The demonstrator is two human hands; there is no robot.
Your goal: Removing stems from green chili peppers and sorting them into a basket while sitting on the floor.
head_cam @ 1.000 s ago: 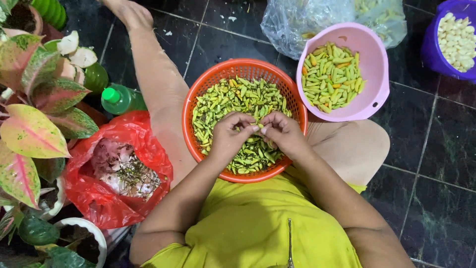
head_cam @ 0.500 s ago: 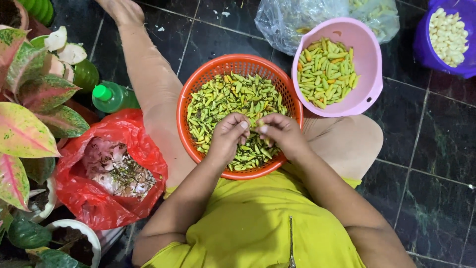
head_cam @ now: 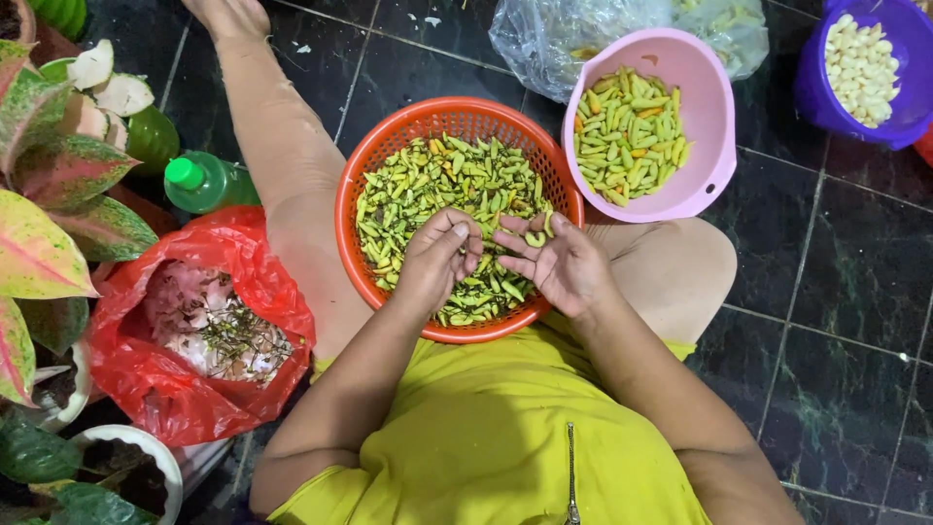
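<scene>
**Two hands at work over a basket of small green chillies**

A person in a yellow top sits on a dark tiled floor [head_cam: 855, 292] with an orange basket [head_cam: 389, 165] resting on the lap, between the bent knees. The basket is heaped with small green chillies [head_cam: 437, 185].

The left hand [head_cam: 439, 261] hovers over the near half of the basket, palm down, its fingers curled inward; the grip is nearly closed, but whether it has hold of a chilli cannot be told, since the fingertips hide what lies beneath. The right hand [head_cam: 559, 262] lies just beside it, palm turned up and fingers loosely spread, a fairly open grip, with one chilli [head_cam: 535, 237] resting on the fingers. The fingertips of the two hands almost meet.

Beyond the basket and touching its far right rim stands a pink bowl [head_cam: 714, 146] holding more chillies, greenish-yellow with a few orange ones. Behind that lies a clear plastic bag [head_cam: 554, 39], and at the upper right a purple bowl [head_cam: 826, 97] of pale peeled cloves. On the person's left sits an open red plastic bag [head_cam: 253, 282] with pale scraps and stems inside, near a green bottle [head_cam: 209, 183] and potted plants with pink-and-green leaves [head_cam: 39, 243].
</scene>
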